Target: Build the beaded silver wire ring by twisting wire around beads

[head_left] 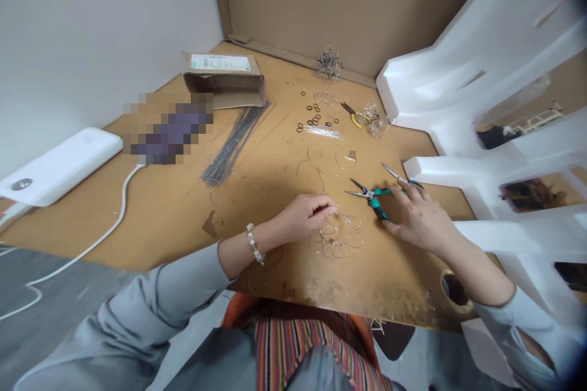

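Observation:
My left hand (305, 217) sits curled on the tan wooden tabletop (160, 214), its fingertips pinched together just above a loose tangle of clear thin wire (337, 238). My right hand (415, 217) lies to the right, its fingers on slim pointed pliers (397, 175). Teal-handled needle-nose pliers (373, 198) lie just left of those fingers, touching or nearly touching them. A pearl-like bead bracelet (254, 243) circles my left wrist.
Farther back lie black rubber rings (312, 115), yellow-handled snips (355, 115), a bundle of grey wires (233, 143) and a cardboard box (220, 78). A white power bank (59, 165) with a cable lies left. Large white foam packing (481, 104) rises along the right.

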A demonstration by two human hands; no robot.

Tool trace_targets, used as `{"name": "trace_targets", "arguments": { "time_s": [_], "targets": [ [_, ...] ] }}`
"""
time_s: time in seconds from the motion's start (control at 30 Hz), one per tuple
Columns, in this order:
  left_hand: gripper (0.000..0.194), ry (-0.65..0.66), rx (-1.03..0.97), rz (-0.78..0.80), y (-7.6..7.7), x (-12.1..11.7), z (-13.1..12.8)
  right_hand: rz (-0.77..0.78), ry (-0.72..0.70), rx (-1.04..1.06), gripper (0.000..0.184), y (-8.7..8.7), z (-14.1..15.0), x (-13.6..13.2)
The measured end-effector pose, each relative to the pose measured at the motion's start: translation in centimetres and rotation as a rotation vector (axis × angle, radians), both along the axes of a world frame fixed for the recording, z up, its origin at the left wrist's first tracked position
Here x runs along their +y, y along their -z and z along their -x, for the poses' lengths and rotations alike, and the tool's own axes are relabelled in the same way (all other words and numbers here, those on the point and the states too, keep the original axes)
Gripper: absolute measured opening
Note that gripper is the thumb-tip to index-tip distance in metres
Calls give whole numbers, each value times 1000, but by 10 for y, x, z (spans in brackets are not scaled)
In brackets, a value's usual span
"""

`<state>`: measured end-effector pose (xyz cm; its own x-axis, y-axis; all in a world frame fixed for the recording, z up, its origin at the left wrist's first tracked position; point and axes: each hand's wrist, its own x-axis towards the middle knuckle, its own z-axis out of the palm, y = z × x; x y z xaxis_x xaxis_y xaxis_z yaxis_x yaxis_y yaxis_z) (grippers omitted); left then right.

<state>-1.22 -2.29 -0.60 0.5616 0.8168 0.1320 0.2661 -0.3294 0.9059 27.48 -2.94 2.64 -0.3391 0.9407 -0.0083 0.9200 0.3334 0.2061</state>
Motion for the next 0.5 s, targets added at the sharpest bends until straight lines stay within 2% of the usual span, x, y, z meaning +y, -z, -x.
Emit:
{"name": "trace_targets", "arguments": {
  "time_s": [0.07,0.13,0.37,0.43,0.5],
  "targets": [
    [24,10,-2,-10,0,0,0,42,1,0,82,5,-7,5],
    [23,24,2,-21,-1,1,1,88,-7,-10,82,8,-10,8],
    [22,55,32,-19,-2,2,2,113,2,-242,56,-2,16,10],
    [22,59,38,-14,-2,3,3,120,23,-258,43,-3,19,12],
    [22,67,48,-19,-2,3,3,146,47,-204,39,-3,17,13]
  ]
}}
